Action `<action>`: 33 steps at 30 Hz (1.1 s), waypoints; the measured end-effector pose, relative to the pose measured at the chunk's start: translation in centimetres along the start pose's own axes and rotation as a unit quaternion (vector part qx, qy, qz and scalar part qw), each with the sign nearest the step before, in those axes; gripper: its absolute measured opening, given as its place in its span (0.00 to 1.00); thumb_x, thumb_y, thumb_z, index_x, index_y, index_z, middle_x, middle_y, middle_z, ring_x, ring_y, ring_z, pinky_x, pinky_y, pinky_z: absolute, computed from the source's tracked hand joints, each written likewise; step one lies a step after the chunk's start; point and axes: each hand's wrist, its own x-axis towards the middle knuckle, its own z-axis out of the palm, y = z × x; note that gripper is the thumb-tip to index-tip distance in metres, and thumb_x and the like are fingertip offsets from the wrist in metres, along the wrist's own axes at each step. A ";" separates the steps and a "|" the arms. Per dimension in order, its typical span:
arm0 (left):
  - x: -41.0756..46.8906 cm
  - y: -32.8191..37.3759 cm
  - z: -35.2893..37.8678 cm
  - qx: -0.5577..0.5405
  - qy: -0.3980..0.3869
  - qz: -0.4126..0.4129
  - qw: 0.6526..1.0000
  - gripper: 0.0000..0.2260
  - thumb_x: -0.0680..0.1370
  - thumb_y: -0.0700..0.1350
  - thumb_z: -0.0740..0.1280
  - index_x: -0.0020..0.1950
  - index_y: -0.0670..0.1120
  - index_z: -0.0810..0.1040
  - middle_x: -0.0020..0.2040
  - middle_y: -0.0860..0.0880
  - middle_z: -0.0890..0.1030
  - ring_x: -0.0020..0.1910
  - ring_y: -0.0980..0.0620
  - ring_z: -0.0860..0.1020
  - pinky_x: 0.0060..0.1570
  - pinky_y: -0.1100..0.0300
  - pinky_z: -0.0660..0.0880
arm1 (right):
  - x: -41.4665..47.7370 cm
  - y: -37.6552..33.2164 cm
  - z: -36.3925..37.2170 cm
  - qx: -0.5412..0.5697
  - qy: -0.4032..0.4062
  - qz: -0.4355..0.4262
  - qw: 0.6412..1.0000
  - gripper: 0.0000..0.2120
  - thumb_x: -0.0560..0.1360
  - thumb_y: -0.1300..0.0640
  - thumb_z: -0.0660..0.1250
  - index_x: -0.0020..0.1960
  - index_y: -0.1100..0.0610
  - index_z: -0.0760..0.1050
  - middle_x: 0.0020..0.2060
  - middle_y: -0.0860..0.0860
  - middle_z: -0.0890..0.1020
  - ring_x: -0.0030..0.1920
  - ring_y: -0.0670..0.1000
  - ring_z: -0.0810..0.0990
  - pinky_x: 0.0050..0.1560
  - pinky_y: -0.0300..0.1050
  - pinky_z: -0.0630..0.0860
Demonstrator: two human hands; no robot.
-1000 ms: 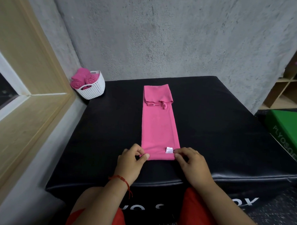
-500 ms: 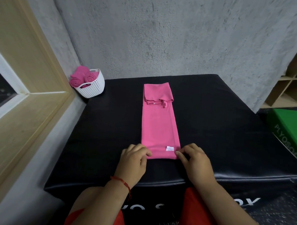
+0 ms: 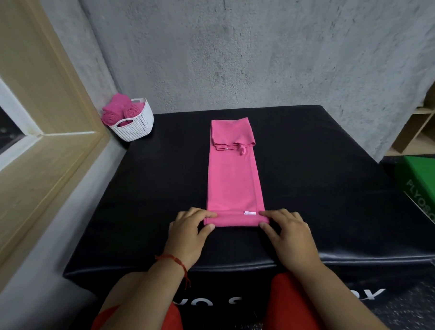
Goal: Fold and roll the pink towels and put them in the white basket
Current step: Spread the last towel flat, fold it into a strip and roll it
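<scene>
Both forearms come in from the bottom edge, palms down, wrists low over the near part of the black padded box (image 3: 334, 195).

L hand (image 3: 188, 228): fingers curled over the left end of the roll, thumb tucked vs. its near side, so it pinches that end. Thin red string bracelet (image 3: 173, 259) on the wrist.

R hand (image 3: 287, 232): mirror pose. Fingertips lie on top of the roll's right end and the thumb presses in from the near side, so it grips the cloth too. The 2 hands are level w/ each other, one at each end, w/ the roll's middle bare btw them.

Pink towel (image 3: 232, 180): folded into a long narrow strip, flat on the box, running straight away from the person, approx. centred. The near end is turned over into a low, tight roll (image 3: 235, 220) across the full width. A small white tag (image 3: 249, 213) shows just past the roll, near the R fingers. The far end is folded back on itself, w/ a hem and a small loop showing.

White basket (image 3: 138, 126): far-left corner of the box by the wall, well apart from the strip, holding rolled pink towels (image 3: 116, 110) w/ spiral ends showing. A green box (image 3: 430, 181) sits off to the right.
</scene>
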 end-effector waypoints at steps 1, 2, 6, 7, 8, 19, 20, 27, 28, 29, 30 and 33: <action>0.1 0.1 -0.2 -0.011 0.002 -0.011 1.000 0.09 0.82 0.52 0.69 0.62 0.63 0.79 0.54 0.68 0.73 0.62 0.58 0.71 0.64 0.54 0.67 | 0.1 -0.2 -0.2 0.022 0.002 0.012 1.000 0.12 0.79 0.43 0.71 0.62 0.39 0.79 0.50 0.36 0.81 0.50 0.45 0.75 0.54 0.52 0.74; 0.1 0.2 -0.3 -0.029 0.003 -0.025 0.999 0.09 0.82 0.53 0.69 0.61 0.61 0.79 0.51 0.68 0.72 0.61 0.57 0.73 0.65 0.53 0.69 | 0.1 -0.3 -0.2 0.045 0.002 0.027 0.999 0.10 0.79 0.44 0.72 0.60 0.38 0.77 0.48 0.35 0.81 0.49 0.44 0.75 0.54 0.51 0.72; 0.2 0.1 -0.5 -0.059 -0.001 -0.061 0.996 0.06 0.81 0.56 0.70 0.56 0.59 0.82 0.49 0.64 0.75 0.54 0.57 0.74 0.63 0.51 0.74 | 0.2 -0.3 -0.4 0.081 -0.008 0.057 0.995 0.04 0.80 0.45 0.71 0.52 0.41 0.76 0.44 0.33 0.80 0.48 0.41 0.74 0.55 0.52 0.72; 0.3 -0.2 -0.4 -0.064 -0.008 -0.065 0.996 0.06 0.80 0.58 0.69 0.55 0.60 0.82 0.49 0.63 0.76 0.54 0.58 0.75 0.62 0.51 0.75 | 0.2 -0.2 -0.4 0.088 -0.008 0.062 0.994 0.03 0.80 0.45 0.71 0.51 0.42 0.77 0.44 0.33 0.80 0.48 0.41 0.74 0.55 0.53 0.73; 0.3 -0.3 -0.4 -0.069 -0.015 -0.069 0.995 0.06 0.80 0.58 0.69 0.54 0.60 0.83 0.49 0.62 0.77 0.54 0.58 0.76 0.61 0.51 0.76 | 0.1 -0.1 -0.5 0.091 -0.005 0.068 0.993 0.03 0.80 0.45 0.71 0.50 0.43 0.78 0.44 0.34 0.80 0.48 0.41 0.74 0.55 0.54 0.74; 0.9 0.8 1.1 -0.020 0.093 0.102 0.990 0.14 0.78 0.37 0.71 0.51 0.57 0.81 0.50 0.62 0.75 0.52 0.56 0.72 0.55 0.56 0.73 | 1.3 -0.5 0.5 0.045 0.006 0.114 0.992 0.07 0.77 0.43 0.71 0.45 0.43 0.75 0.43 0.40 0.79 0.48 0.49 0.77 0.56 0.55 0.74; 0.8 0.9 1.3 -0.002 0.085 0.124 0.989 0.16 0.78 0.34 0.69 0.51 0.57 0.83 0.51 0.63 0.76 0.52 0.57 0.72 0.54 0.56 0.72 | 1.3 -0.5 0.5 0.048 0.012 0.115 0.992 0.07 0.77 0.43 0.71 0.46 0.42 0.74 0.43 0.40 0.78 0.48 0.48 0.77 0.55 0.55 0.74; 0.0 0.4 0.4 0.078 0.024 0.134 0.988 0.15 0.77 0.47 0.73 0.60 0.64 0.80 0.57 0.68 0.75 0.60 0.62 0.69 0.64 0.58 0.64 | 0.7 -0.2 0.2 0.070 0.038 0.056 0.995 0.06 0.77 0.45 0.74 0.45 0.41 0.78 0.46 0.38 0.79 0.47 0.46 0.77 0.51 0.58 0.78; 0.0 0.3 0.4 0.080 0.022 0.125 0.989 0.16 0.77 0.47 0.73 0.61 0.64 0.80 0.57 0.68 0.75 0.61 0.62 0.69 0.63 0.58 0.63 | 0.6 -0.1 0.1 0.065 0.037 0.047 0.996 0.05 0.77 0.45 0.74 0.45 0.41 0.79 0.46 0.37 0.79 0.47 0.46 0.77 0.51 0.58 0.78; 0.0 0.2 0.4 0.076 0.023 0.114 0.990 0.17 0.77 0.46 0.74 0.61 0.65 0.80 0.57 0.68 0.75 0.60 0.62 0.69 0.62 0.58 0.64 | 0.5 -0.1 -0.1 0.059 0.036 0.038 0.997 0.04 0.77 0.44 0.74 0.47 0.41 0.81 0.47 0.36 0.79 0.47 0.46 0.76 0.51 0.57 0.78; 0.1 0.2 0.5 0.068 0.025 0.101 0.992 0.16 0.78 0.47 0.74 0.61 0.65 0.80 0.57 0.68 0.75 0.60 0.62 0.69 0.61 0.58 0.64 | 0.4 0.0 -0.2 0.052 0.034 0.028 0.998 0.04 0.76 0.43 0.75 0.48 0.41 0.82 0.47 0.36 0.79 0.47 0.46 0.75 0.51 0.55 0.78; 0.4 0.0 0.7 0.019 0.027 0.042 0.999 0.12 0.79 0.51 0.73 0.60 0.65 0.80 0.54 0.68 0.76 0.59 0.62 0.70 0.61 0.54 0.70 | 0.0 0.2 -0.5 0.019 0.011 0.005 1.000 0.12 0.73 0.43 0.77 0.56 0.40 0.82 0.51 0.35 0.79 0.49 0.45 0.75 0.52 0.53 0.78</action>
